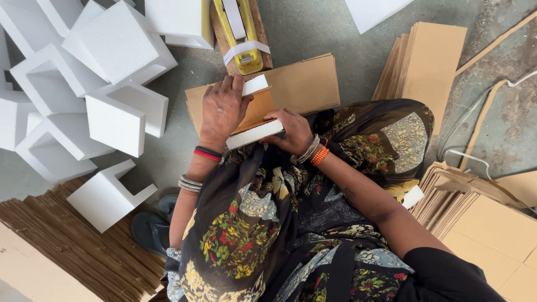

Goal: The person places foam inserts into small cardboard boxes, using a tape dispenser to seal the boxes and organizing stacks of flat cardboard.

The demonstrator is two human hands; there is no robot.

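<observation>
My left hand (pixel 222 107) lies flat on a small brown cardboard sleeve (pixel 258 109) that has white foam blocks at both ends, the far one (pixel 255 85) and the near one (pixel 254 134). My right hand (pixel 291 130) grips the near foam end from the right. The bundle rests over my lap, above a flat stack of brown cardboard sheets (pixel 305 84) on the floor. Both wrists carry bangles.
White foam corner pieces (pixel 100 72) are piled at the left. A yellow tape dispenser on a wooden board (pixel 241 34) lies ahead. Flat cardboard stacks sit at the upper right (pixel 426 61), lower right (pixel 492 223) and lower left (pixel 67 251). A dark sandal (pixel 148 229) is beside my left arm.
</observation>
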